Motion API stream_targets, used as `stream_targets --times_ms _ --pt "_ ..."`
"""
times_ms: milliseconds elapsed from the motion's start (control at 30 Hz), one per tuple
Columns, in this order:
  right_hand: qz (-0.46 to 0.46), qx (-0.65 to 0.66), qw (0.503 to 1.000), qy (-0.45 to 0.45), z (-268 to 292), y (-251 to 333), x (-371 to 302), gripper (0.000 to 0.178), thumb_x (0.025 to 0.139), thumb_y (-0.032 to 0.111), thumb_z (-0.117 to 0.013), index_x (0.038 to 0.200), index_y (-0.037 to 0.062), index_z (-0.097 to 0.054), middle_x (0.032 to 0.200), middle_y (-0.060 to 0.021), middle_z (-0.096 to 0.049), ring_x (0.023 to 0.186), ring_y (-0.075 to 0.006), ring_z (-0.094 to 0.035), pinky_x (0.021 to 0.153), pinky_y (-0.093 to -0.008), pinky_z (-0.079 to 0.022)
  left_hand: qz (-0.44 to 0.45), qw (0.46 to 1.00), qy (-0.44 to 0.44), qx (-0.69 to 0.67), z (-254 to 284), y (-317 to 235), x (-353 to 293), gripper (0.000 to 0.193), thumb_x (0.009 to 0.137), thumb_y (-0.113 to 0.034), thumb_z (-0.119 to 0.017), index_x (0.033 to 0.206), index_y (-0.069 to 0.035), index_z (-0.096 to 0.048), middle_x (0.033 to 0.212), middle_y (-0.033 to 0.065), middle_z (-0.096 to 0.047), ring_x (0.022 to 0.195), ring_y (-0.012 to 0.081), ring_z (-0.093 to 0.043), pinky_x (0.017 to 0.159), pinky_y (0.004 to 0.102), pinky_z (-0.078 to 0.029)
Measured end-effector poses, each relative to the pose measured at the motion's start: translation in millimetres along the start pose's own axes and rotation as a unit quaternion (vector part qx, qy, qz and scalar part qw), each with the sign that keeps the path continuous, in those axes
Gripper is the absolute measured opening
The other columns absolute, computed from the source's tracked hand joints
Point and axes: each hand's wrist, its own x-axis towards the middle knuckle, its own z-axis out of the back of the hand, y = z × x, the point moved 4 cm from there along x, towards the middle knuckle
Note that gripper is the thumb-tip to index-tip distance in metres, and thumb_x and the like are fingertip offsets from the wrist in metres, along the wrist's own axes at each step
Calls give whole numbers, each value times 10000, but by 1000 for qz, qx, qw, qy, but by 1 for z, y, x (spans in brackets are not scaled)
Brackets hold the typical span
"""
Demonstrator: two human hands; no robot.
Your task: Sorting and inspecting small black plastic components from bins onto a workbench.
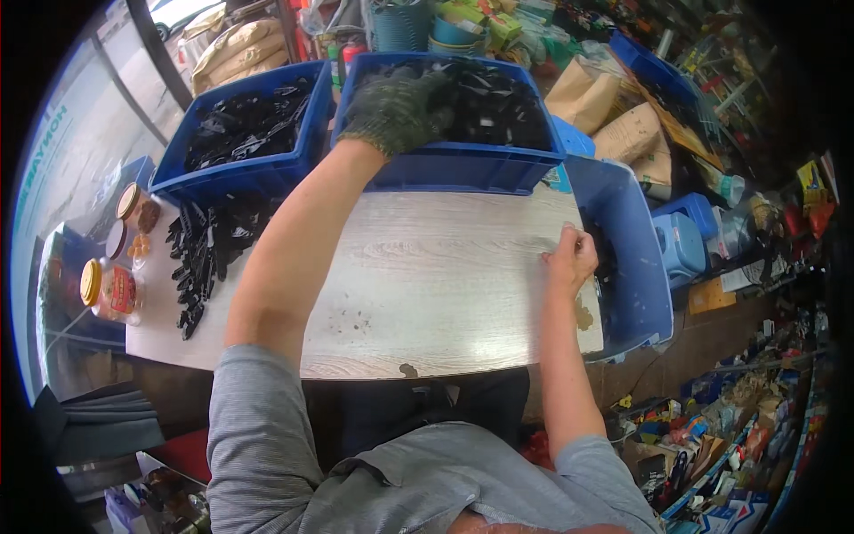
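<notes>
My left hand [391,111], in a dark knitted glove, reaches over the near left part of a blue crate [463,167] filled with small black plastic pieces [503,107]. Motion smears its fingers against the dark pieces, so I cannot tell whether they grip any. My bare right hand [572,258] is closed above the right edge of the pale wooden table [427,267], beside a large blue tub [633,258]. Whatever its curled fingers hold, if anything, is hidden.
Another blue crate [240,173] of black pieces stands at the left. Long black parts [200,254] lie in a row before it. Jars, one a yellow-lidded jar [111,289], line the left edge. Paper sacks [636,142] and a blue jug [680,245] are beyond the tub.
</notes>
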Motion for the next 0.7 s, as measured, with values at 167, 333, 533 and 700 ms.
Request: stream_targets --times_ms 167,333,533,700 --pt "16 -6 1000 -20 -3 -2 0 286 889 268 -663 845 -10 -614 739 -45 -554 509 -119 -505 441 -286 -496 5 997 -53 -47 -13 10 2 554 832 -487 -619 1326 -238 -588 1267 152 -611 1189 356 -566 1010 480 -430" --pt "7 -15 1000 -4 3 -3 3 261 889 250 -651 845 -5 -620 737 -38 -553 532 -115 -493 450 -285 -498 35 999 -21 -32 1 -1 1 476 830 -475 -615 1235 -226 -644 1213 153 -643 1154 348 -595 983 501 -449" --pt "33 -31 999 5 5 -20 13 255 895 237 -634 880 -17 -621 729 -45 -528 496 -113 -466 458 -298 -513 27 999 -29 -26 -1 2 -7 523 855 -500 -629 1258 -167 -643 1185 182 -655 1104 348 -623 978 474 -473" --pt "17 -34 999 21 1 -22 14 258 896 244 -635 891 -14 -624 746 -62 -548 508 -108 -493 465 -301 -518 56 997 -16 -54 0 10 -8 463 825 -496 -626 1147 -169 -691 1127 176 -678 1091 344 -637 953 467 -490"
